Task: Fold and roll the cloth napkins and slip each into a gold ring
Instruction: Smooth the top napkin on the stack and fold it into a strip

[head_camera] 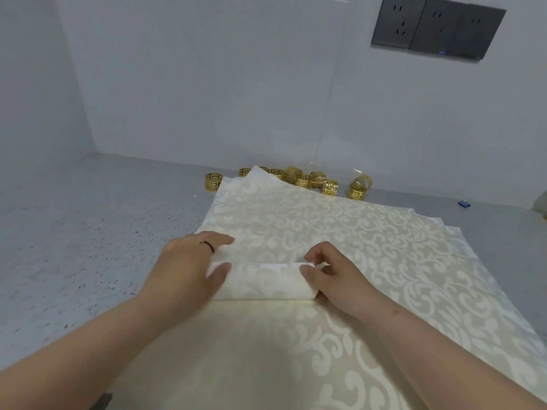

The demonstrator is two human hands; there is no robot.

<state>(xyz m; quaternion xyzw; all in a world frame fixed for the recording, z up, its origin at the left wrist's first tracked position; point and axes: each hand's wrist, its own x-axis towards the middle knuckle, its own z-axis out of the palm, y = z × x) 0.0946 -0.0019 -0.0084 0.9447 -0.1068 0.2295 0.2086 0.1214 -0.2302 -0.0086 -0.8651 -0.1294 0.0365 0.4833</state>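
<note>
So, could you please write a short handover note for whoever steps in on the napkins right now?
Left hand: on the left end of the rolled napkin, fingers over it, thumb in front.
Right hand: fingers curled, pinching the roll's right end.
The roll lies on a stack of flat napkins on the counter.
Gold rings: loose cluster at the wall behind the stack, all empty.
Done: one napkin folded and mostly rolled.
Left: finish the roll, slip it into a ring, then repeat for the stack.
</note>
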